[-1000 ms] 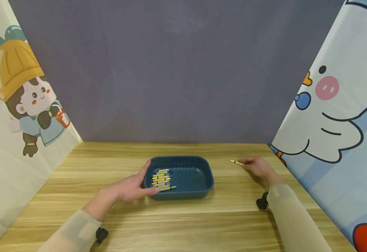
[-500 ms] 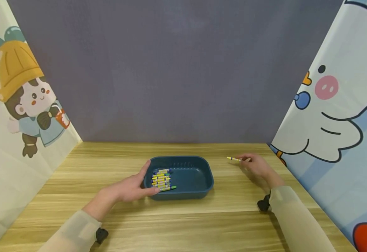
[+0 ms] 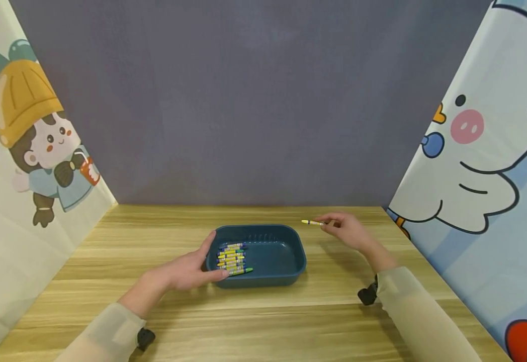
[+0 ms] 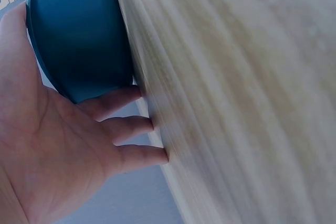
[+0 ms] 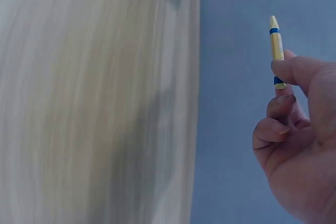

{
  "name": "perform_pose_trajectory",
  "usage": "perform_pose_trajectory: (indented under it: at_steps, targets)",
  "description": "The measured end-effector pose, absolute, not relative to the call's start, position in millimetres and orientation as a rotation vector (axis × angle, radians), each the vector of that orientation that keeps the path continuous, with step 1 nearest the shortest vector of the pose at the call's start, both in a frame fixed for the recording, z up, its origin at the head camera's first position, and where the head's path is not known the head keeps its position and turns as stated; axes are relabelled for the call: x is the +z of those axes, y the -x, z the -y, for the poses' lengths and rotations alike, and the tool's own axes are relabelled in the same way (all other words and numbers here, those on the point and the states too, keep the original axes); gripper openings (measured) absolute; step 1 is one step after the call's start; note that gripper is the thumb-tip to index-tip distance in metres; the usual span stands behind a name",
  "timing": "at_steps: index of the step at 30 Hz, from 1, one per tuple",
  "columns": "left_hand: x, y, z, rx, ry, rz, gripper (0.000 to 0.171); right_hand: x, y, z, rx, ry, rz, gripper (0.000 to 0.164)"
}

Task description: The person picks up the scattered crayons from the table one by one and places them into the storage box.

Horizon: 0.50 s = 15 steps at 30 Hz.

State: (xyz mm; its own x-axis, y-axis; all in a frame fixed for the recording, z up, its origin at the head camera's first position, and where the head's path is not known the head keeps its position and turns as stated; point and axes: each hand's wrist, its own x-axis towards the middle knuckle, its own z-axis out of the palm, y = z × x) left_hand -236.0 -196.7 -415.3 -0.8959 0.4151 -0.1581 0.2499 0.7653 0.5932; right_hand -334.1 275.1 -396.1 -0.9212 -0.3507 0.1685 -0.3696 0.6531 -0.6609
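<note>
In the head view, my right hand (image 3: 346, 231) is raised off the table to the right of a dark blue plastic box. Between thumb and index finger it pinches a yellow crayon (image 5: 276, 45) with blue bands, tip pointing left toward the box. My left hand (image 3: 190, 269) lies against the left end of the box (image 3: 263, 281), thumb over the front-left rim. In the left wrist view, its straight, spread fingers (image 4: 139, 155) touch the wooden tabletop beside the box wall. Inside the box, several crayons (image 3: 232, 257) lie side by side at the left end.
The wood-grain table (image 3: 263, 327) extends around the box. A grey panel (image 3: 254, 100) stands behind it. Printed cartoon panels close in the left side (image 3: 1, 251) and the right side (image 3: 480, 176).
My right hand has lifted the yellow crayon off the table and moved it left toward the box. The left hand and the box have stayed in place.
</note>
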Motion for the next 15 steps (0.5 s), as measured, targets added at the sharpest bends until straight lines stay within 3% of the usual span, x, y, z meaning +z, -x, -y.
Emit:
perform_pose_trajectory:
  at_steps: [15]
  targets:
    - [-415, 235, 197, 0.830, -0.518, -2.689, 0.124, -382, 311, -184, 1.151, -0.886, 2.801, 0.026]
